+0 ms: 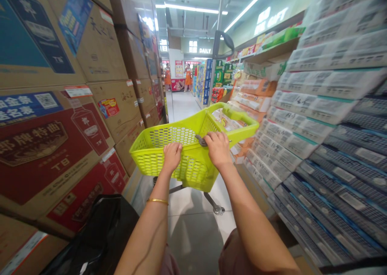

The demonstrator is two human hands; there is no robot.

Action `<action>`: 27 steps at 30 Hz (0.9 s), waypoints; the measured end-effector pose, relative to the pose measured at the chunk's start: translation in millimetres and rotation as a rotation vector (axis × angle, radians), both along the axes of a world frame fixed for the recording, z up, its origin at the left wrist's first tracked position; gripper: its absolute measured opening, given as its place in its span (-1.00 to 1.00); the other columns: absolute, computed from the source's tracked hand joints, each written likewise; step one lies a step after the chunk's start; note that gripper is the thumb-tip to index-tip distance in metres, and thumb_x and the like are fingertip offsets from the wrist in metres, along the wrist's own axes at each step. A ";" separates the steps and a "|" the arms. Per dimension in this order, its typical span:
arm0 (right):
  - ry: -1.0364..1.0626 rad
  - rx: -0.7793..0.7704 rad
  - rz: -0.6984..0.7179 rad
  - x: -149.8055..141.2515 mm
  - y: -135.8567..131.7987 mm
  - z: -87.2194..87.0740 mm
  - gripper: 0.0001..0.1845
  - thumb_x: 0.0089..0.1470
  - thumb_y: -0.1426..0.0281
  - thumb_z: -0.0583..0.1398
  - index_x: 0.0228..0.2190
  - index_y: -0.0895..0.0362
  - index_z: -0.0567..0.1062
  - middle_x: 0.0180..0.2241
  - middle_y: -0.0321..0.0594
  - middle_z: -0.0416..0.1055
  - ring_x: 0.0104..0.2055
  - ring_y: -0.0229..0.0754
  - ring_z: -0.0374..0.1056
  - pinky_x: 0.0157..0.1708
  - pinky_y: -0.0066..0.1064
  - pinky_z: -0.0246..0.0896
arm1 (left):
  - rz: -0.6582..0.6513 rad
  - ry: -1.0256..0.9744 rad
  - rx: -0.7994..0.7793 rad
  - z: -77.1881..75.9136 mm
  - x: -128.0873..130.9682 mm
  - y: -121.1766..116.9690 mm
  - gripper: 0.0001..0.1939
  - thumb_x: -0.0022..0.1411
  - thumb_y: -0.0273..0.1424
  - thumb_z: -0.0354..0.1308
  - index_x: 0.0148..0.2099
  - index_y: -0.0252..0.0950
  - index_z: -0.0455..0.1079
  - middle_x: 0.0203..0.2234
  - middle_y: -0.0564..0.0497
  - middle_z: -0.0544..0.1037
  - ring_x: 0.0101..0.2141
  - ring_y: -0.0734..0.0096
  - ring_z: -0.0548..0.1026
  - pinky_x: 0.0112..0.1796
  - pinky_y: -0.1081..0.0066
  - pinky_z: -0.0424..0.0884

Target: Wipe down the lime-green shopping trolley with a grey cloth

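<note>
The lime-green plastic shopping cart (193,168) stands directly ahead of the person, turned broadside, so its long axis runs mostly left to right across the aisle, with the looped handle end (249,132) on the right and the narrower basket end on the left. Both hands are on its near side: the left hand (172,157) is curled over the near rim about midway along the basket, and the right hand (217,148) is clasped over the same rim further right, where the handle section begins. The right hand is therefore the nearer to the handle, and the left the nearer to the basket's far-left end. Just beside the right fingers sits a grey plastic fitting (200,140); whether they touch it cannot be told. To the cart's left rise stacked liquor cartons (111,101), to its right plastic-wrapped packs (284,126). A caster wheel (218,209) shows below the cart, and a black plastic bag (102,226) lies to its near left.
</note>
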State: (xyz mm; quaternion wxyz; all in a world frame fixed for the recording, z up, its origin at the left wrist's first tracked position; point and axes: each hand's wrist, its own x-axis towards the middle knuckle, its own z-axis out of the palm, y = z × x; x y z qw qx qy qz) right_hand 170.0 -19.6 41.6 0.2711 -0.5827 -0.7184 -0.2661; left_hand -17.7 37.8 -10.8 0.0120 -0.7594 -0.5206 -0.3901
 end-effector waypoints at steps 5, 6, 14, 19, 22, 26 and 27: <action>0.041 0.020 -0.032 -12.5 1.3 -4.5 -0.81 0.18 0.43 0.05 -0.27 0.08 0.47 -0.14 -0.16 0.39 -0.07 -0.08 0.10 0.01 -0.23 -0.03 | 0.064 0.033 -0.008 5.6 -1.5 -6.2 -0.66 0.33 -0.32 -0.21 -0.30 -0.23 0.37 -0.32 -0.05 0.52 -0.23 0.25 0.39 -0.12 0.22 0.22; 0.049 0.036 -0.029 -15.7 1.9 -6.1 -0.81 0.18 0.43 0.05 -0.27 0.08 0.47 -0.15 -0.14 0.39 -0.07 -0.08 0.10 0.02 -0.22 -0.04 | 0.100 0.051 0.001 8.4 0.4 -9.3 -0.67 0.32 -0.33 -0.20 -0.31 -0.23 0.37 -0.33 -0.05 0.52 -0.23 0.23 0.39 -0.07 0.17 0.20; 0.118 0.095 0.013 -28.4 2.0 -11.8 -0.79 0.17 0.48 0.03 -0.29 0.13 0.46 -0.19 -0.09 0.39 -0.09 -0.07 0.14 0.04 -0.17 -0.01 | -0.079 0.038 0.041 31.7 52.8 -21.5 -0.72 0.26 -0.46 -0.18 -0.30 -0.28 0.37 -0.33 -0.13 0.51 -0.23 0.21 0.41 -0.13 0.21 0.29; 0.126 0.129 0.084 -21.0 3.7 -14.7 -0.79 0.18 0.46 0.04 -0.22 0.12 0.45 -0.11 -0.12 0.39 -0.01 -0.10 0.11 0.11 -0.20 -0.06 | -0.095 -0.074 0.030 24.8 71.7 -13.0 -0.72 0.26 -0.47 -0.20 -0.31 -0.27 0.34 -0.34 -0.11 0.50 -0.26 0.24 0.41 -0.19 0.25 0.31; 0.154 0.131 0.078 -7.6 3.4 -12.5 -0.78 0.17 0.49 0.04 -0.23 0.10 0.46 -0.10 -0.13 0.39 0.01 -0.11 0.10 0.10 -0.21 -0.06 | -0.103 -0.058 0.050 23.7 70.8 -12.3 -0.67 0.32 -0.39 -0.24 -0.31 -0.28 0.34 -0.34 -0.10 0.49 -0.25 0.25 0.41 -0.18 0.26 0.29; 0.203 0.155 0.068 17.5 -0.7 -6.0 -0.75 0.14 0.53 0.04 -0.22 0.10 0.47 -0.10 -0.15 0.38 0.01 -0.11 0.09 0.06 -0.23 -0.03 | -0.112 -0.047 0.050 25.7 70.6 -13.9 -0.61 0.37 -0.28 -0.26 -0.29 -0.27 0.35 -0.33 -0.08 0.50 -0.24 0.26 0.41 -0.18 0.28 0.27; 0.221 0.171 0.066 23.8 -1.9 -4.5 -0.74 0.13 0.54 0.05 -0.20 0.10 0.47 -0.10 -0.14 0.38 0.01 -0.11 0.09 0.05 -0.23 -0.02 | -0.107 -0.045 0.046 25.8 71.4 -14.1 -0.62 0.37 -0.26 -0.25 -0.27 -0.27 0.35 -0.32 -0.08 0.51 -0.23 0.26 0.40 -0.18 0.28 0.26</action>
